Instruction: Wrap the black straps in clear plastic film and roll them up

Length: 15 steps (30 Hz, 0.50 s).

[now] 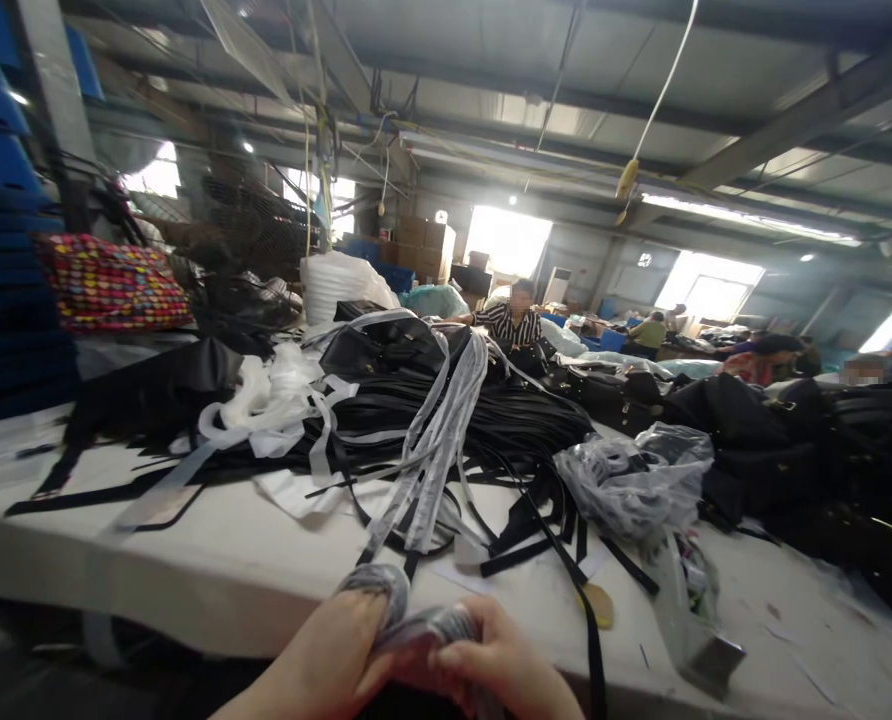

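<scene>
The left hand point(341, 640) and right hand point(502, 660), close together, are clamped on a silvery-grey strip point(396, 592), looped and creased. It is probably fabric, though blur softens its surface.

Both hands point(345, 642) are bare, the left forearm point(277, 690) likewise uncovered to the view's lower edge.

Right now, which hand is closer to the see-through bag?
Right. The right hand is in front of the bag and to its left; the left hand is even farther left.
</scene>
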{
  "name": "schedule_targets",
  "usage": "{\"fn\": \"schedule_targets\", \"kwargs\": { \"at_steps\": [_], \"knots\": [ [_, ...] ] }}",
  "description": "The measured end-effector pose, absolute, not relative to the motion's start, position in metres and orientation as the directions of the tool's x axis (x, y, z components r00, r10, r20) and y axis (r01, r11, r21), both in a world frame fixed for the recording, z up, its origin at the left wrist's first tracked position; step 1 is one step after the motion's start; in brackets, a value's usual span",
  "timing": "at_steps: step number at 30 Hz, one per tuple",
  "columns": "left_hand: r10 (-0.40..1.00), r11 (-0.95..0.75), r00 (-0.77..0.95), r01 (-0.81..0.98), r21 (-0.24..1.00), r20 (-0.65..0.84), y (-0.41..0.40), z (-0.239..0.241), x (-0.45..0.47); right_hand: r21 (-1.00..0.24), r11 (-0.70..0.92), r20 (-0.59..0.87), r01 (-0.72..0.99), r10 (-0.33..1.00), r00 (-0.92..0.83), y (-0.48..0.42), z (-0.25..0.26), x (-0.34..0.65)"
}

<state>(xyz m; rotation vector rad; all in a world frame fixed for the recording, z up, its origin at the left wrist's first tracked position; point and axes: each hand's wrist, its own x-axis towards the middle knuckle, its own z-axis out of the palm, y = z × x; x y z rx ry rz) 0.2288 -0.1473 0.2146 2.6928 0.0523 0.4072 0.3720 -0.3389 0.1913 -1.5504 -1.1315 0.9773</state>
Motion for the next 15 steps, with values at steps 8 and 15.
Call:
{"fn": "schedule_targets", "kwargs": {
  "at_steps": [8, 15],
  "knots": [
    [-0.049, 0.246, 0.878, 0.473, 0.846, -0.477, -0.157, 0.23, 0.23, -0.855, -0.209, 0.045, 0.474, 0.881, 0.471, -0.333, 0.179, 0.395],
    [0.067, 0.699, 0.953, 0.166, 0.695, -0.294, -0.128, 0.254, 0.238, -0.971, -0.203, -0.155, 0.127, 0.938, 0.311, -0.327, 0.178, 0.372]
  ]
}}
